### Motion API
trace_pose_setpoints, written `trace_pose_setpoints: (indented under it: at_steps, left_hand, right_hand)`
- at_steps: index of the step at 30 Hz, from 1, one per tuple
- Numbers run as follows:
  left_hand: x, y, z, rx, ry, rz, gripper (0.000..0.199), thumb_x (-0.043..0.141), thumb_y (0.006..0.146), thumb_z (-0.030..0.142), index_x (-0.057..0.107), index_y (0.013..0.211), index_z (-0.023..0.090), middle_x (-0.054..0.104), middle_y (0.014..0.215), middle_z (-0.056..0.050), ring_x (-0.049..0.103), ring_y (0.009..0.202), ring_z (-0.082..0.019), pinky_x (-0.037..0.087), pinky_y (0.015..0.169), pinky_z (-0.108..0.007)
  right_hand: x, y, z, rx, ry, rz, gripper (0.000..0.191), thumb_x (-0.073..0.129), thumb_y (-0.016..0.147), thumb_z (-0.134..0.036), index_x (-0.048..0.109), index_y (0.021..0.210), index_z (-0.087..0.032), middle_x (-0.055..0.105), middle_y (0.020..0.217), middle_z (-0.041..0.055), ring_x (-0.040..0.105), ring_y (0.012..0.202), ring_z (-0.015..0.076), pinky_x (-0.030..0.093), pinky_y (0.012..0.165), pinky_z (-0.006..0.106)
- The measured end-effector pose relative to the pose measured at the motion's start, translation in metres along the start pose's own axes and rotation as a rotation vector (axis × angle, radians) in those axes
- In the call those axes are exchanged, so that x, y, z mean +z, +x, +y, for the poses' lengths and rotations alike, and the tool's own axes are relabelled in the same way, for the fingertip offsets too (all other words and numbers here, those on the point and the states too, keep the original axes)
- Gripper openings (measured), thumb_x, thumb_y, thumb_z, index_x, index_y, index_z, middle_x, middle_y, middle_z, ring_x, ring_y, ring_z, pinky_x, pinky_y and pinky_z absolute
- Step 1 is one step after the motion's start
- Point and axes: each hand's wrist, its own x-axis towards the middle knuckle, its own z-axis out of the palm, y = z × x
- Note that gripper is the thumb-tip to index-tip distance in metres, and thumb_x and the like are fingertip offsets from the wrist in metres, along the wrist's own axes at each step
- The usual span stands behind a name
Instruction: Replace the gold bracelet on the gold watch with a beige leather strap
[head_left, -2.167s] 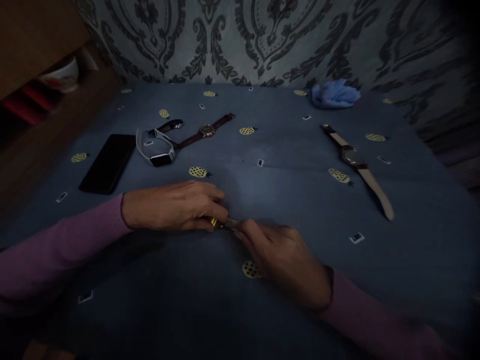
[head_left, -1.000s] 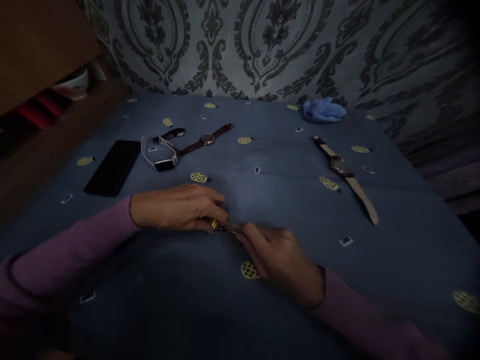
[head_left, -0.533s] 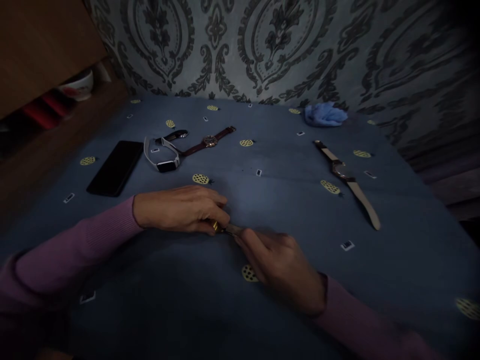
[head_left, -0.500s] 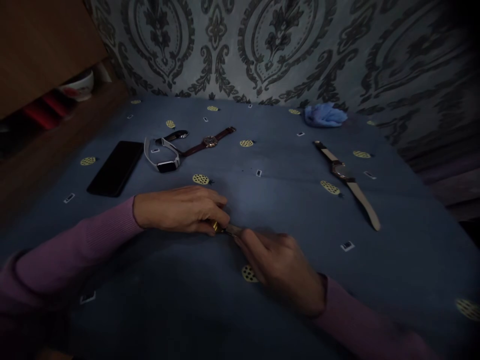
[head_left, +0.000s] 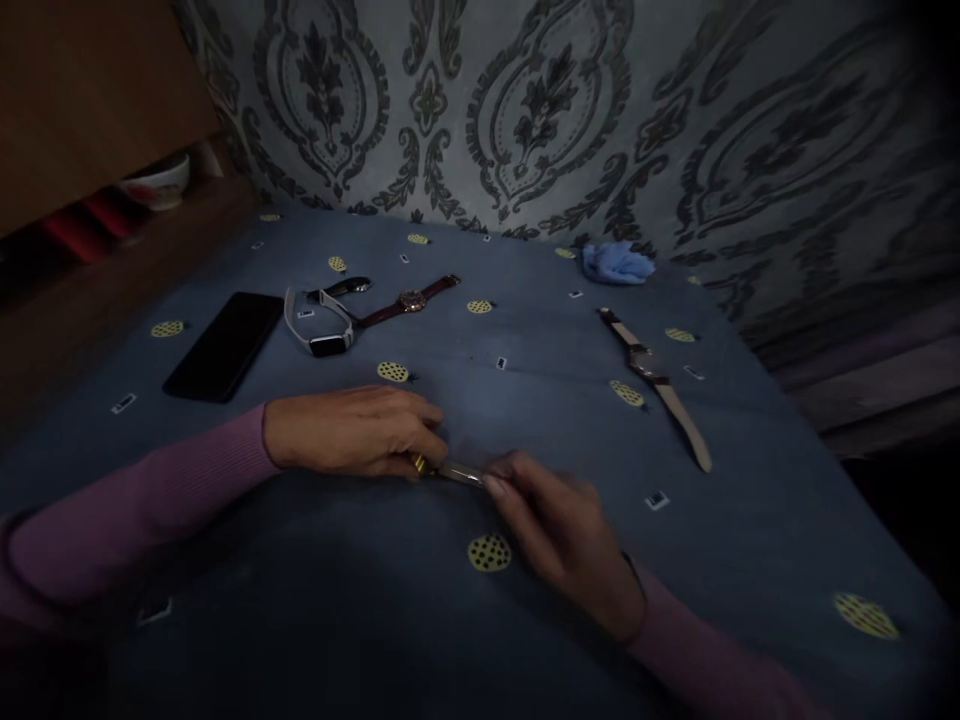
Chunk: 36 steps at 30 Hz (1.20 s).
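Observation:
My left hand (head_left: 356, 432) is closed over a gold-yellow piece (head_left: 422, 464) near the middle of the table, and its fingers hide most of it. From there a slim greyish strip (head_left: 461, 474) with a bright shine runs to my right hand (head_left: 559, 530). The thumb and fingers of that hand pinch the strip's other end. Whether the strip and the yellow piece make one object, and of what kind, I cannot tell. Beyond my left hand lie a smartwatch (head_left: 328, 345) with a pale band, a brown-strapped watch (head_left: 412, 300) and a dark-strapped watch (head_left: 352, 286).
A black phone (head_left: 225, 347) lies at the left. On the right, a watch with a pale-backed strap (head_left: 684, 425) is stretched out. A crumpled blue cloth (head_left: 617, 263) rests near the patterned wall (head_left: 525, 110). A bowl (head_left: 159, 183) stands on the wooden shelf at far left.
My hands are slightly farther apart, and more of the shiny strip shows between them. The camera view has shifted a little, so the tabletop things appear lower and those at right farther left.

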Motion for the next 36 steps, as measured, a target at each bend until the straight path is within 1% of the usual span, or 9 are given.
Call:
trace_pose_setpoints:
  at_steps: [3, 5, 7, 11, 17, 27, 30, 34, 36]
  left_hand:
    - [0.0001, -0.0004, 0.0009, 0.002, 0.011, 0.009, 0.006, 0.058, 0.092, 0.017, 0.063, 0.087, 0.017, 0.057, 0.086, -0.003, 0.055, 0.078, -0.015, 0.041, 0.068, -0.025]
    - [0.0002, -0.0003, 0.0013, 0.005, 0.021, 0.013, 0.007, 0.059, 0.092, 0.018, 0.062, 0.086, 0.017, 0.057, 0.085, -0.002, 0.055, 0.078, -0.015, 0.041, 0.067, -0.025]
    - [0.0001, 0.0, 0.0017, 0.006, 0.03, 0.015, 0.006, 0.059, 0.092, 0.018, 0.062, 0.087, 0.017, 0.056, 0.084, -0.002, 0.055, 0.077, -0.015, 0.041, 0.065, -0.025]
    - [-0.0005, 0.0006, 0.0022, -0.003, 0.029, 0.006, 0.005, 0.059, 0.091, 0.018, 0.063, 0.088, 0.017, 0.056, 0.084, -0.001, 0.054, 0.077, -0.015, 0.04, 0.065, -0.024]
    - [-0.0004, 0.0005, 0.0018, -0.015, 0.036, -0.014, 0.006, 0.06, 0.091, 0.018, 0.062, 0.086, 0.015, 0.055, 0.086, -0.002, 0.055, 0.08, -0.015, 0.041, 0.068, -0.025]
    - [-0.0001, 0.0003, 0.0026, -0.018, 0.017, -0.014, 0.006, 0.06, 0.091, 0.018, 0.062, 0.086, 0.016, 0.055, 0.085, -0.002, 0.054, 0.08, -0.015, 0.041, 0.067, -0.024]
    - [-0.0005, -0.0002, 0.002, -0.013, 0.018, -0.01, 0.006, 0.059, 0.091, 0.017, 0.062, 0.086, 0.016, 0.056, 0.085, -0.002, 0.054, 0.078, -0.015, 0.041, 0.067, -0.025]
    - [-0.0005, -0.0005, 0.0008, -0.004, 0.01, -0.007, 0.006, 0.059, 0.091, 0.016, 0.062, 0.086, 0.017, 0.056, 0.086, -0.002, 0.054, 0.078, -0.015, 0.041, 0.067, -0.025]
    - [-0.0003, -0.0003, 0.0002, -0.011, 0.005, -0.015, 0.005, 0.059, 0.091, 0.016, 0.063, 0.087, 0.016, 0.056, 0.085, -0.002, 0.054, 0.077, -0.015, 0.041, 0.068, -0.025]
  right_hand:
    - [-0.0059, 0.0021, -0.0067, 0.221, 0.299, -0.002, 0.028, 0.04, 0.099, -0.034, 0.05, 0.078, -0.02, 0.036, 0.054, -0.0076, 0.034, 0.044, 0.0086, 0.03, 0.043, 0.021]
    - [-0.0077, 0.0031, -0.0086, 0.324, 0.473, -0.006, 0.031, 0.041, 0.099, -0.041, 0.051, 0.08, -0.019, 0.034, 0.053, -0.0083, 0.03, 0.044, 0.0082, 0.027, 0.041, 0.021]
    - [-0.0081, 0.0037, -0.009, 0.374, 0.588, -0.003, 0.032, 0.044, 0.098, -0.045, 0.053, 0.082, -0.018, 0.035, 0.052, -0.0088, 0.029, 0.043, 0.0073, 0.025, 0.041, 0.02]
    - [-0.0084, 0.0048, -0.0092, 0.4, 0.686, -0.008, 0.034, 0.048, 0.096, -0.048, 0.055, 0.084, -0.017, 0.035, 0.052, -0.0088, 0.028, 0.043, 0.0067, 0.023, 0.04, 0.02]
    - [-0.0089, 0.0042, -0.0079, 0.404, 0.696, -0.026, 0.035, 0.049, 0.095, -0.049, 0.056, 0.086, -0.016, 0.034, 0.053, -0.0085, 0.028, 0.045, 0.0069, 0.023, 0.04, 0.02]
    - [-0.0081, 0.0045, -0.0074, 0.425, 0.696, -0.025, 0.035, 0.052, 0.093, -0.05, 0.054, 0.08, -0.018, 0.033, 0.052, -0.0084, 0.027, 0.045, 0.0067, 0.023, 0.041, 0.021]
    - [-0.0074, 0.0053, -0.0076, 0.408, 0.625, -0.017, 0.031, 0.05, 0.094, -0.046, 0.055, 0.081, -0.018, 0.032, 0.054, -0.0078, 0.027, 0.045, 0.0073, 0.023, 0.042, 0.021]
    - [-0.0042, 0.0049, -0.0074, 0.297, 0.405, -0.033, 0.025, 0.049, 0.095, -0.036, 0.056, 0.079, -0.018, 0.038, 0.058, -0.0053, 0.034, 0.051, 0.0091, 0.03, 0.048, 0.023]
    - [-0.0024, 0.0045, -0.0062, 0.261, 0.346, -0.062, 0.024, 0.05, 0.094, -0.034, 0.056, 0.077, -0.018, 0.039, 0.057, -0.0048, 0.037, 0.052, 0.0096, 0.031, 0.05, 0.024]
